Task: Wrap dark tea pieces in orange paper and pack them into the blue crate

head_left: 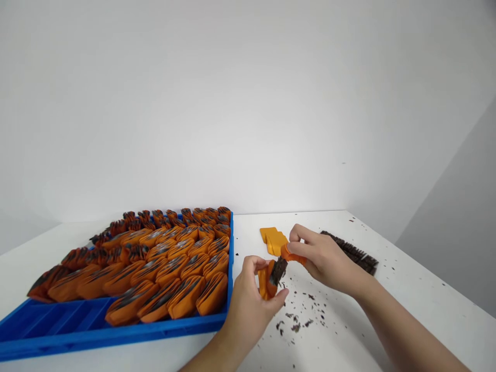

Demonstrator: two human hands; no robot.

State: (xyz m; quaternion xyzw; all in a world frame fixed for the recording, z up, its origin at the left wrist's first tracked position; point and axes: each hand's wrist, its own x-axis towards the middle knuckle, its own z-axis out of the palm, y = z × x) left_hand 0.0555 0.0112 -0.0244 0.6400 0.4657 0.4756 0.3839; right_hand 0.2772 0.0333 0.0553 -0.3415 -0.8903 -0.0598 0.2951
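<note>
My left hand [253, 302] is closed around a small orange packet [263, 281], its thumb and fingers on either side. From the packet's mouth sticks a dark brown, crumbly block [278, 269] that looks like pressed dried leaf. Just above it, my right hand [315, 256] pinches an orange piece [293, 255] against the block's upper end. Whether that piece is part of the same packet, I cannot tell. Flat yellow-orange sheets [273, 238] lie on the table behind my hands. A row of dark brown blocks [351, 250] lies beyond my right forearm.
A blue tray [127, 330] at the left holds many filled orange packets [186, 297] in rows. Several bare compartments [65, 315] show at its front left. Dark crumbs [296, 327] are scattered over the white table [333, 336]. A white wall stands behind.
</note>
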